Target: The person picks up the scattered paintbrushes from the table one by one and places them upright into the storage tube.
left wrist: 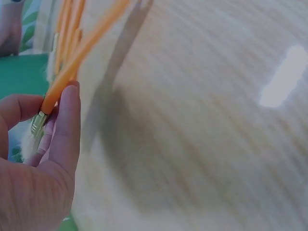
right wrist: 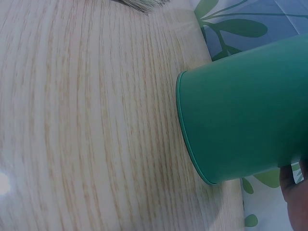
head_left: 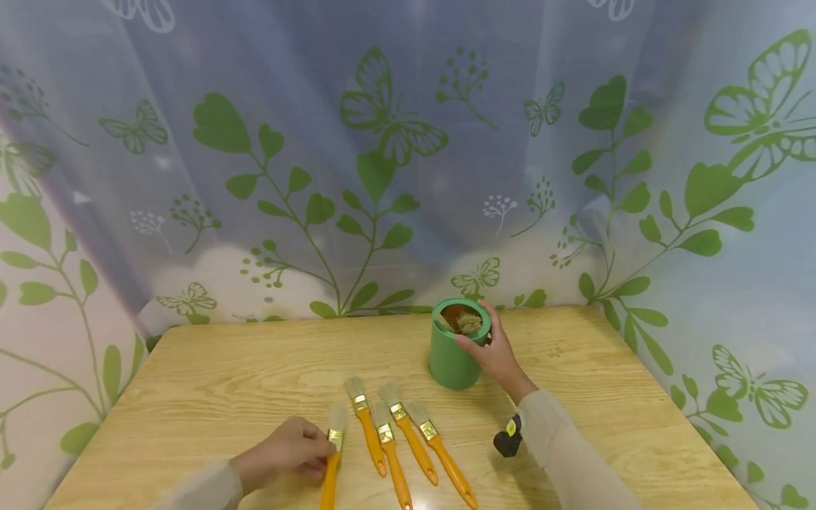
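Note:
Between thumb and fingers, my left hand [head_left: 290,453] pinches a paintbrush [head_left: 329,482] close to its metal ferrule. Its orange handle points toward the near edge in the head view and its pale bristles point away. In the left wrist view, the paintbrush [left wrist: 91,45] slants above its shadow. My right hand [head_left: 500,354] grips the rim of a green canister [head_left: 449,363] from the right. The canister stands upright near the back of the table, with tan bristles [head_left: 468,324] showing inside its opening. The right wrist view shows the canister's side [right wrist: 245,110] and base edge.
Several more orange-handled paintbrushes [head_left: 411,439] lie side by side on the wooden table [head_left: 255,382], bristles toward the back. A curtain [head_left: 287,106] with green leaves and butterflies hangs behind and along the sides. A black wrist camera [head_left: 508,440] sits under the right sleeve.

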The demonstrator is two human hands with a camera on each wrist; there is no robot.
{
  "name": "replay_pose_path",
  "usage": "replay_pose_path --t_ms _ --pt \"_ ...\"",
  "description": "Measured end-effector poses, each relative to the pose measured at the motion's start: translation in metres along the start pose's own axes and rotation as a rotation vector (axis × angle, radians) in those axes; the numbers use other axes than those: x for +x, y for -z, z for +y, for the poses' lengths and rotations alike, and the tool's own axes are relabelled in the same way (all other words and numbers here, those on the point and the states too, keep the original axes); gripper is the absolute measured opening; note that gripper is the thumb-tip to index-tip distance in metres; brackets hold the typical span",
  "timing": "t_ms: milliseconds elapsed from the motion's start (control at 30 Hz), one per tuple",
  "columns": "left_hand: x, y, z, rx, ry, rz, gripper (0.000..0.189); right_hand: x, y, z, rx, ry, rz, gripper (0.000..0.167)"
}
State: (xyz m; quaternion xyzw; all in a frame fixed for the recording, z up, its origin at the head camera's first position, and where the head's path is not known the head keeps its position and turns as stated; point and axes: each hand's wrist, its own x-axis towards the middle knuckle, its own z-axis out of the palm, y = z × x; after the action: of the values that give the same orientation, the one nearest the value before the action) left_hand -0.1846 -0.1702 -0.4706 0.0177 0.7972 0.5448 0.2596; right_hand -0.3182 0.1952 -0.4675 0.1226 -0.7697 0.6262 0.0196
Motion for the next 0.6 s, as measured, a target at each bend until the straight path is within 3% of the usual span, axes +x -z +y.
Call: replay_pose_path --t_ms 367,600 --pt "0.012 0.011 0.031 -0.064 -0.107 0.092 0.032 0.001 0.001 0.002 0.01 -0.011 0.0 0.081" --pt "0.015 0.008 0.046 -0.082 -0.132 0.138 0.033 0.0 0.001 0.0 0.008 0.003 -0.007 0.082"
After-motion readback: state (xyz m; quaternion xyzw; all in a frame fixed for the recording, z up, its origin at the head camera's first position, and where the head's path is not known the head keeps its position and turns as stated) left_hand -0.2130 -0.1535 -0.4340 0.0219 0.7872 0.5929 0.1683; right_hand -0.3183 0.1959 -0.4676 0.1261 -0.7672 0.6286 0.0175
